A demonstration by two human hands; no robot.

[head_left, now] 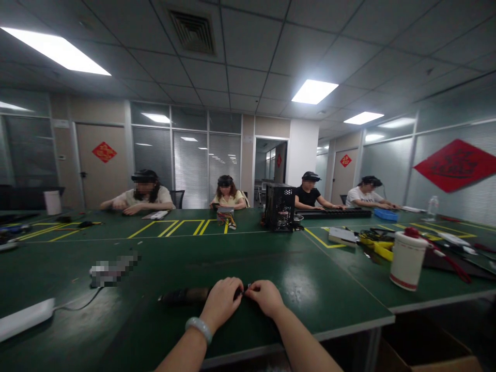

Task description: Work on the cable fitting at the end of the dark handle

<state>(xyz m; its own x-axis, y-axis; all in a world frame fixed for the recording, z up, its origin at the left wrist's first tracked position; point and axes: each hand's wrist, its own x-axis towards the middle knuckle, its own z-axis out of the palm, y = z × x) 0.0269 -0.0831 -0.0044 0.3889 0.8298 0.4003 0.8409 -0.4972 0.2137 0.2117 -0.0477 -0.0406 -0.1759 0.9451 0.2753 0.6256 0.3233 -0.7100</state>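
Observation:
A long, dark, cylinder-shaped thing [186,296], much like a folded umbrella, lies across the green table in front of me. My left hand [223,295], with a pale bangle on its wrist, is closed around the right part of it. Just beside, my right hand [266,297] has its thumb and fingers pinched together at the thing's right end. The fingertips of both hands nearly meet there. What exactly the right fingers pinch is small and partly hidden.
On the green table [329,305], a white cup [407,261] stands at right near a yellow tray [383,250]. A black computer case [279,207] is farther back. At left are a white power strip [27,318] and a cable. Several people sit across the table.

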